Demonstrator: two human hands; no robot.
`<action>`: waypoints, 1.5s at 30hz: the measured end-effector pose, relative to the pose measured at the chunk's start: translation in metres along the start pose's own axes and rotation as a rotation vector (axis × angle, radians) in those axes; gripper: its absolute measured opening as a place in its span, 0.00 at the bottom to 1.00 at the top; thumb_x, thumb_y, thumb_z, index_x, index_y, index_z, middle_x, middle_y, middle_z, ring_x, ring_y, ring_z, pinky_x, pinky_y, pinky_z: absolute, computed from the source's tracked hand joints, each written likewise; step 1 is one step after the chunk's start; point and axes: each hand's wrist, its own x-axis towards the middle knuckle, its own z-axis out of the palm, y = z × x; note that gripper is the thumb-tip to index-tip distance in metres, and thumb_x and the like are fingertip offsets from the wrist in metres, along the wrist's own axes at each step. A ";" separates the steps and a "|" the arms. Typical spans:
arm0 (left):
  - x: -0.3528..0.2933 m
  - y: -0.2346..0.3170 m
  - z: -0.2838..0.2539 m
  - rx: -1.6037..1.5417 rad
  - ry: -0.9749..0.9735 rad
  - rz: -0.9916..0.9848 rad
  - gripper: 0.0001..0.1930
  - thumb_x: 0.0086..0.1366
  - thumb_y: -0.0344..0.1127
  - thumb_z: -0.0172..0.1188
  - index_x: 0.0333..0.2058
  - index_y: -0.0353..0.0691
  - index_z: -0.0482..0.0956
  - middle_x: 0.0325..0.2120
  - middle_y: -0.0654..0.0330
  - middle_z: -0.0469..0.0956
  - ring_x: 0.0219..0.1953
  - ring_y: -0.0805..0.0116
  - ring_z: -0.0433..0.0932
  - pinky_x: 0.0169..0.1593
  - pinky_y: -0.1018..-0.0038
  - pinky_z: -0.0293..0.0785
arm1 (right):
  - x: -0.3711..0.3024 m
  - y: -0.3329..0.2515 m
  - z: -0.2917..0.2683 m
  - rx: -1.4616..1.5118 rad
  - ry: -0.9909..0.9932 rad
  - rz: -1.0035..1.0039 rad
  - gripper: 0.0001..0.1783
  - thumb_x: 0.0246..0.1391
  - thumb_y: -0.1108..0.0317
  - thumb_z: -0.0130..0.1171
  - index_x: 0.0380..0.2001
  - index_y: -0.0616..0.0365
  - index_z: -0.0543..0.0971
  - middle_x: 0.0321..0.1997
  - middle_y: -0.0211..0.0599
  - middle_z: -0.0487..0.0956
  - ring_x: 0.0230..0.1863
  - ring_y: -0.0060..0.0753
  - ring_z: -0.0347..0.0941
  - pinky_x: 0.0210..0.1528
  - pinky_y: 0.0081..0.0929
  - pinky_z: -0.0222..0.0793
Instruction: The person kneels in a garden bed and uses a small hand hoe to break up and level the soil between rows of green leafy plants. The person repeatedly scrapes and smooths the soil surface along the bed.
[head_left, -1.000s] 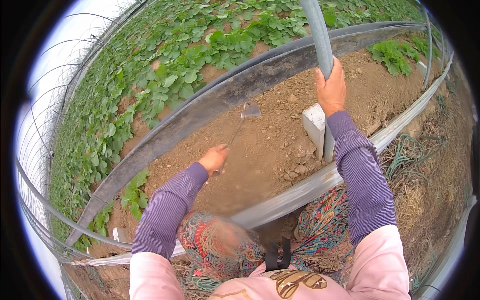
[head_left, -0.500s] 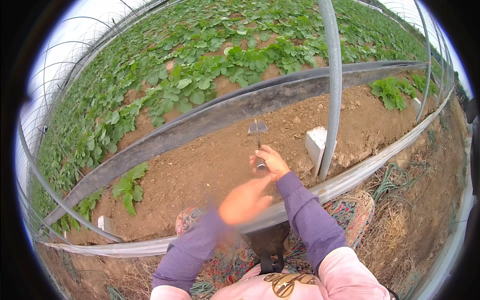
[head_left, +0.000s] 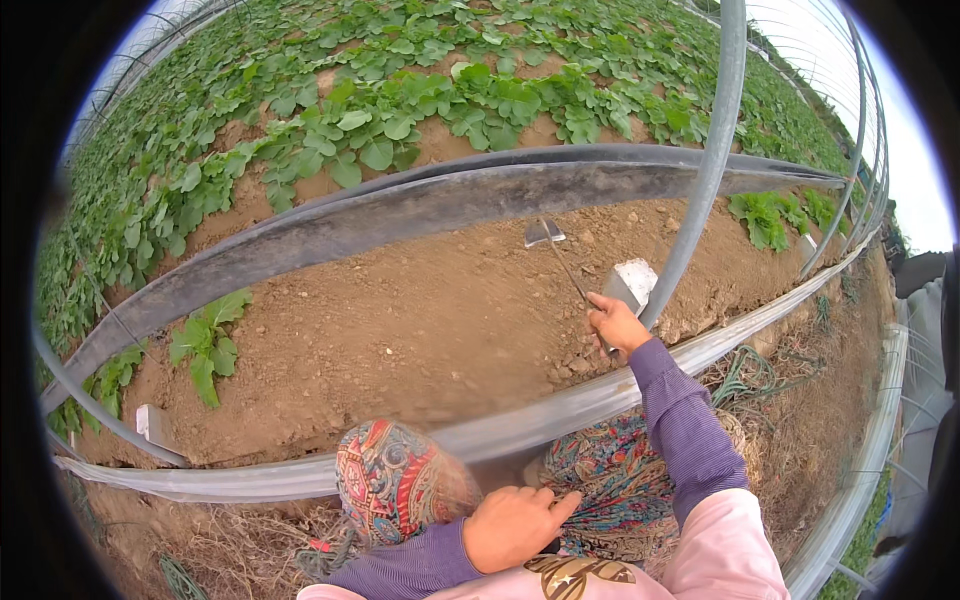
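My right hand (head_left: pixel 617 325) is closed around the handle of a small hand hoe (head_left: pixel 545 233). The hoe's thin shaft slants away to the left, and its flat metal blade is at the bare brown soil (head_left: pixel 400 330), just in front of the dark plastic sheet. Over my lap, close to my patterned trouser leg (head_left: pixel 400 480), is my left hand (head_left: pixel 515 528), back upward. One of its digits stretches out to the right; the other fingers are partly hidden, and nothing shows in its grasp.
A metal hoop pole (head_left: pixel 705 190) rises beside a white block (head_left: pixel 632 282), just past my right hand. A dark plastic strip (head_left: pixel 440 205) crosses before rows of leafy plants (head_left: pixel 375 130). Rolled clear film (head_left: pixel 520 428) runs along the near edge. One leafy plant (head_left: pixel 208 345) grows at left.
My right hand has moved right with the hoe, whose blade is now farther right and slanted away. My left hand has drawn back from beside the right hand to my lap.
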 end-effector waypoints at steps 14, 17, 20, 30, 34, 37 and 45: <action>-0.021 0.007 -0.037 -0.060 0.115 0.019 0.23 0.44 0.39 0.54 0.42 0.42 0.64 0.21 0.62 0.67 0.22 0.67 0.70 0.25 0.74 0.67 | -0.014 -0.029 -0.004 0.050 0.060 0.023 0.24 0.48 0.70 0.40 0.51 0.57 0.56 0.15 0.28 0.62 0.10 0.19 0.57 0.08 0.20 0.55; -0.019 0.005 -0.034 -0.061 0.139 0.024 0.23 0.45 0.39 0.54 0.42 0.42 0.65 0.21 0.62 0.67 0.22 0.66 0.70 0.25 0.73 0.67 | -0.018 0.004 0.002 0.043 0.042 -0.032 0.24 0.49 0.70 0.40 0.51 0.58 0.56 0.15 0.28 0.62 0.10 0.19 0.57 0.08 0.19 0.54; -0.020 0.006 -0.038 -0.053 0.100 0.026 0.23 0.45 0.39 0.54 0.42 0.42 0.65 0.20 0.63 0.66 0.22 0.67 0.70 0.25 0.73 0.67 | -0.017 -0.011 -0.008 -0.004 -0.034 0.147 0.24 0.49 0.70 0.41 0.51 0.58 0.55 0.16 0.28 0.62 0.11 0.19 0.57 0.08 0.18 0.55; -0.017 0.002 -0.015 -0.058 0.111 0.012 0.23 0.44 0.40 0.55 0.41 0.41 0.66 0.18 0.62 0.66 0.22 0.67 0.70 0.25 0.73 0.67 | -0.024 -0.034 0.006 0.061 -0.118 0.156 0.24 0.50 0.68 0.40 0.52 0.56 0.55 0.15 0.28 0.62 0.11 0.18 0.57 0.09 0.17 0.54; -0.015 -0.001 -0.014 -0.015 0.116 -0.001 0.23 0.45 0.40 0.55 0.42 0.42 0.65 0.19 0.61 0.66 0.22 0.65 0.70 0.25 0.72 0.67 | -0.018 -0.010 0.021 0.056 -0.128 -0.006 0.24 0.49 0.68 0.39 0.52 0.55 0.55 0.16 0.28 0.63 0.12 0.18 0.57 0.09 0.17 0.55; -0.012 0.002 -0.012 -0.026 0.103 0.025 0.21 0.45 0.40 0.52 0.40 0.39 0.67 0.18 0.61 0.68 0.21 0.66 0.70 0.25 0.76 0.66 | -0.008 -0.017 -0.003 0.089 -0.183 0.239 0.24 0.49 0.68 0.38 0.52 0.54 0.55 0.16 0.28 0.63 0.11 0.18 0.57 0.09 0.17 0.55; -0.011 0.000 -0.011 -0.011 0.048 0.008 0.22 0.46 0.39 0.55 0.41 0.40 0.65 0.21 0.60 0.67 0.22 0.64 0.70 0.25 0.73 0.67 | -0.025 0.029 -0.027 0.063 -0.106 0.146 0.24 0.50 0.68 0.38 0.53 0.56 0.53 0.15 0.27 0.62 0.11 0.18 0.57 0.08 0.18 0.55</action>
